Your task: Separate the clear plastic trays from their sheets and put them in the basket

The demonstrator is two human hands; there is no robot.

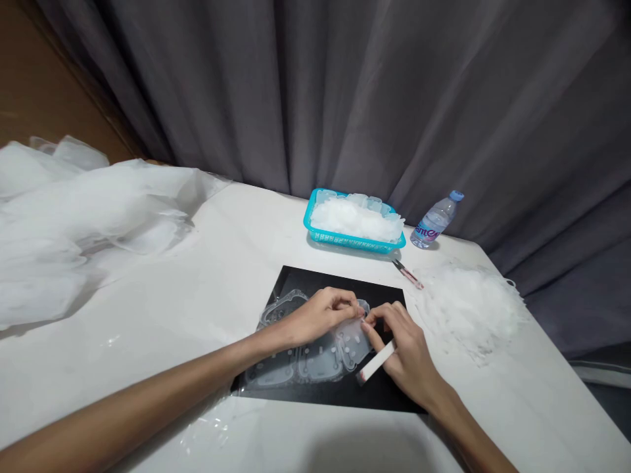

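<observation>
A translucent plastic sheet with moulded, rounded shapes lies on a black mat. My left hand reaches over the sheet, its thumb and fingers pinched together at the upper right edge. Right beside it, my right hand has its thumb and forefinger closed at the same edge. A white stick-shaped tool with a dark, reddish end is tucked in my right hand and points down to the left. Whatever small piece lies between the fingertips is too small to make out.
Behind the mat stands a blue basket heaped with white translucent pieces. To its right is a water bottle. Small pink-handled nippers lie near a pile of white scraps. White film-like material is bunched at left.
</observation>
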